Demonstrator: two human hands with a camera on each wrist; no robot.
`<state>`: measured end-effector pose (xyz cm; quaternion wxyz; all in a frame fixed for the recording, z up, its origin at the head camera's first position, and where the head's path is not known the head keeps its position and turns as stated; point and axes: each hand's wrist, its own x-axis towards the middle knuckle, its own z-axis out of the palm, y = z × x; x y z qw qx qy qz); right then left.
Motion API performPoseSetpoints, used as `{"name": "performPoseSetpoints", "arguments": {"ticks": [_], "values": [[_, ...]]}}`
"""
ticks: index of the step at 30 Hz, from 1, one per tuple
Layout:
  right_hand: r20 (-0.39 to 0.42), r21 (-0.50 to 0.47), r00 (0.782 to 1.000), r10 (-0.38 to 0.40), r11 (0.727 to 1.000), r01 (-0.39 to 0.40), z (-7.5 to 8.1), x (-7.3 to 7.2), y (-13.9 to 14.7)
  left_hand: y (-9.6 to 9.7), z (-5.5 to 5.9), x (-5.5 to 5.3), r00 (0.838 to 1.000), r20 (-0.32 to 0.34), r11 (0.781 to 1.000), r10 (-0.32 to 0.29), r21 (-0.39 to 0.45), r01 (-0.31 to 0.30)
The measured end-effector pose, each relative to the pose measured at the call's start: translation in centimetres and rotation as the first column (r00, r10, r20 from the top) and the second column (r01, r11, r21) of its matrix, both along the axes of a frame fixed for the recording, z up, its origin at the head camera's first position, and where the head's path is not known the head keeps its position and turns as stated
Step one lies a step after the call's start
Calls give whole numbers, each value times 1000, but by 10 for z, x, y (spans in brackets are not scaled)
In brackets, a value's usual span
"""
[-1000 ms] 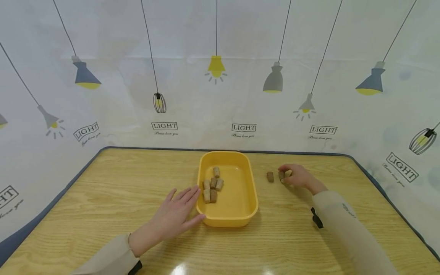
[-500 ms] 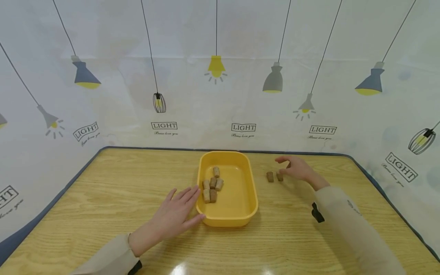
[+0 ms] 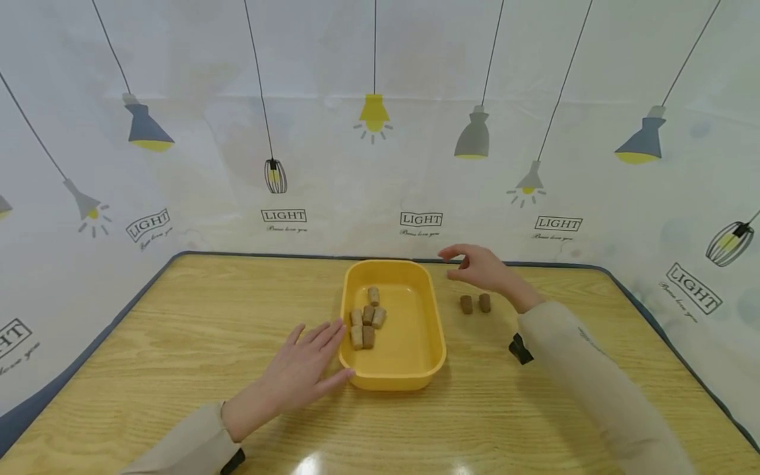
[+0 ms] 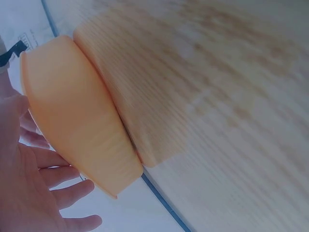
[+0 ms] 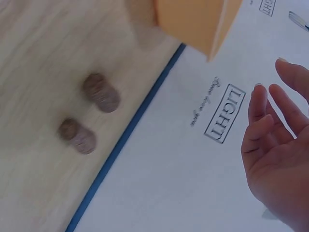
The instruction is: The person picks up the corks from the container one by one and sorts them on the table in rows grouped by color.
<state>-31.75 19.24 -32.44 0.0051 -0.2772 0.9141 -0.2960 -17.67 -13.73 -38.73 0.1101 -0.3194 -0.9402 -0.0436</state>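
Observation:
My left hand (image 3: 297,373) has its fingers spread, with the fingertips and thumb at the left rim of a yellow plastic tray (image 3: 441,343). The left wrist view shows those fingers (image 4: 72,198) along the rim, straight. Inside the tray, on its left side, several corks (image 3: 368,316) lie in light and darker brown. To the tray's right, one brown cork (image 3: 466,305) and another brown cork (image 3: 485,303) stand side by side on the table. Above and behind them is my right hand (image 3: 482,269), fingers loosely bent, holding nothing in the right wrist view.
The wooden table (image 3: 237,297) is bordered at the back by a dark blue edge (image 3: 285,255). Behind it hangs a white wall covering (image 3: 332,165) printed with lamps. A black strap (image 3: 520,349) hangs below the right sleeve.
My right hand has let go of the right-hand cork, which now stands close to the other. It has lifted and moved left towards the tray. The left hand has stayed still.

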Motion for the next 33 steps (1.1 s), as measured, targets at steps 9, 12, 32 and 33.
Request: {"name": "performPoseSetpoints", "arguments": {"ticks": [9, 12, 32, 33], "values": [[10, 4, 1000, 5, 1000, -5, 24, -6, -41, 0, 1, 1, 1000, 14, 1000, 5, 3, -5], [8, 8, 1000, 26, 1000, -26, 33, -5, -54, 0, 2, 1, 1000, 15, 1000, 7, 4, -7], [66, -17, 994, 84, 996, -83, 15, -5, -116, 0, -1, -2, 1000, -1, 1000, 6, -6, -6], [68, -15, 994, 85, 996, -84, 13, -5, -118, 0, -1, -2, 1000, -3, 1000, 5, -4, -5]]}}
